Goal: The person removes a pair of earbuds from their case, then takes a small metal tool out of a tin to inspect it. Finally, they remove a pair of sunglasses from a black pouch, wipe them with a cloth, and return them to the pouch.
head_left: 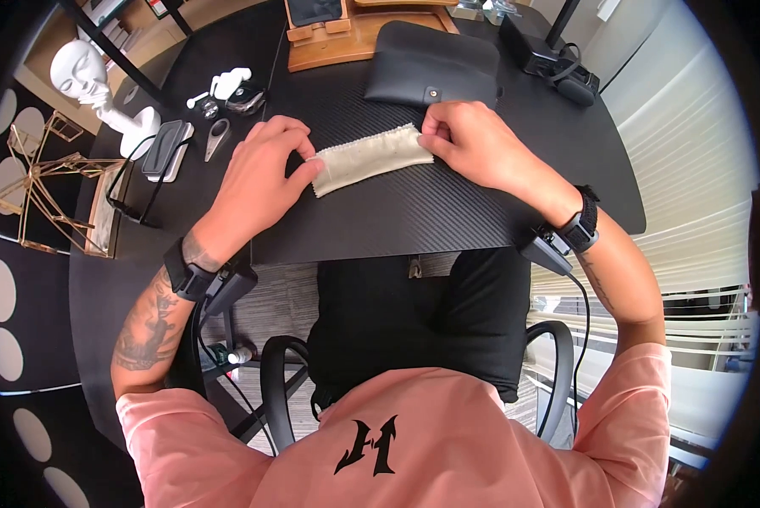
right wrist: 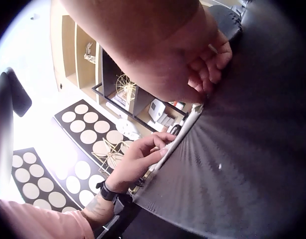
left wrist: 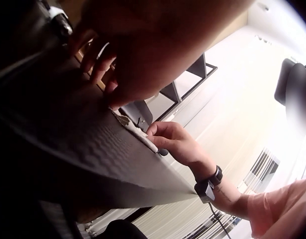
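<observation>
Two hands — left (head_left: 261,176), right (head_left: 479,146) — are pinching one pale cloth strip's (head_left: 370,159) opposite ends between thumb and fingers; the strip is lying on one black desk (head_left: 346,230), below one black case (head_left: 431,68).

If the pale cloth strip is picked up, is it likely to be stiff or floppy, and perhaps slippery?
The pale cloth strip is probably floppy, because it looks like creased fabric. Its soft sheen suggests it may be slippery. Held at its ends by the left hand and right hand, its middle could sag.
</observation>
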Demonstrator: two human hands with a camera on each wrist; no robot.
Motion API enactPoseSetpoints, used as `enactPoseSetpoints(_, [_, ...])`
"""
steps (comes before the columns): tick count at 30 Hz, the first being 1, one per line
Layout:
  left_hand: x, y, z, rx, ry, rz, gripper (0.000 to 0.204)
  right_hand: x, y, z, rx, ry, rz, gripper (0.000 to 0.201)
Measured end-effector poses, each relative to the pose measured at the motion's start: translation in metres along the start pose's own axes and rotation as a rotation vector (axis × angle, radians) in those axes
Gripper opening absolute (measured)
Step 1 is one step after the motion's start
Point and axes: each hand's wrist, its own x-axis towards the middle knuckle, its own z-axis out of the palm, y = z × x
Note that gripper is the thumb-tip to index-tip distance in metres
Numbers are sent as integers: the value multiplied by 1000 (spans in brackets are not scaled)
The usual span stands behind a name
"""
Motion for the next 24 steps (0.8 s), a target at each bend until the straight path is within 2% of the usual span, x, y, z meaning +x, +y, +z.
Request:
enactPoseSetpoints(7, [-1,0,-1,16,-5,-5,14,6,-3,3,-161,-17,20,19])
enactPoseSetpoints(9, [-1,10,-4,-28,4,-79,31,6,-9,0,-176,-35,31,18])
enactPoseSetpoints(10, [-2,14,-4,-27,6,-78,31,5,-13,-2,-191,-55,42,19])
enactPoseSetpoints(11, [-4,19,-5,45,51,11,41,3,-15,-3,-192,-52,41,19])
enactPoseSetpoints(12, [-7,24,-5,117,94,100,52,-1,-18,-4,-206,45,-24,27])
enactPoseSetpoints(13, [-10,31,-6,171,61,172,57,-6,-21,-4,-218,139,-88,37])
enactPoseSetpoints(14, [-13,42,-8,228,-28,207,60,-13,-24,-4,-217,135,-90,37])
enactPoseSetpoints(16, [-24,49,-1,233,-162,280,69,-27,-32,0,-267,147,-410,58])
enactPoseSetpoints(17, [-28,48,2,234,-163,277,69,-35,-34,8,-282,45,-419,65])
enactPoseSetpoints(19, [-31,46,10,210,-305,228,77,-45,-28,23,-341,-168,-402,78])
enactPoseSetpoints(24, [-39,43,1,225,-354,182,79,-51,-16,19,-325,-153,-376,80])
